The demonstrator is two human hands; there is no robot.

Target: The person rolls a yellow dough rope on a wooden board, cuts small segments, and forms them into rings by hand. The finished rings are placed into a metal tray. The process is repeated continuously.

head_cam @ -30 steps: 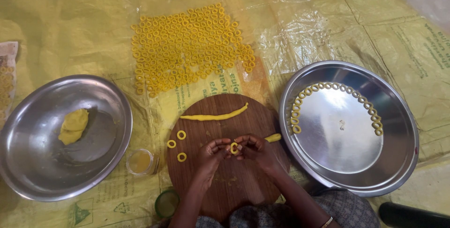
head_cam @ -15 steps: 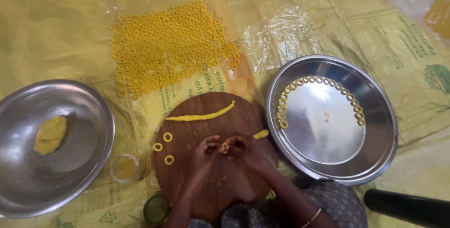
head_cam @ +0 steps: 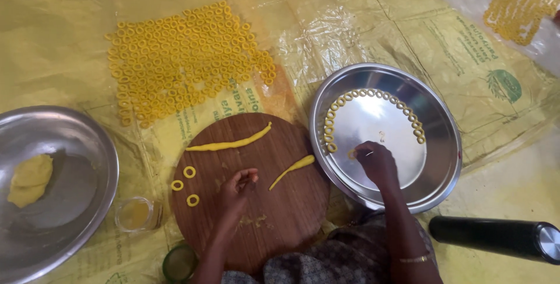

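Observation:
My right hand point(head_cam: 375, 162) reaches into the steel plate point(head_cam: 437, 161) and holds a small yellow dough ring point(head_cam: 352, 154) at the plate's left side, below the curved row of rings point(head_cam: 373, 94) along its rim. My left hand point(head_cam: 238, 186) rests over the round wooden board point(head_cam: 274, 214) with fingers curled and nothing visible in them. On the board lie a long dough rope point(head_cam: 230, 142), a short dough rope point(head_cam: 291, 170) and three dough rings point(head_cam: 185, 185).
Several dough rings point(head_cam: 181, 59) cover the yellow plastic sheet beyond the board. A steel bowl point(head_cam: 81, 144) at left holds a dough lump point(head_cam: 29, 179). A small glass cup point(head_cam: 134, 214) and green lid point(head_cam: 178, 263) sit near the board. A black cylinder point(head_cam: 496, 237) lies at right.
Both hands were together over the board shaping a ring. My right hand has moved right into the steel plate with the ring; my left hand stayed over the board.

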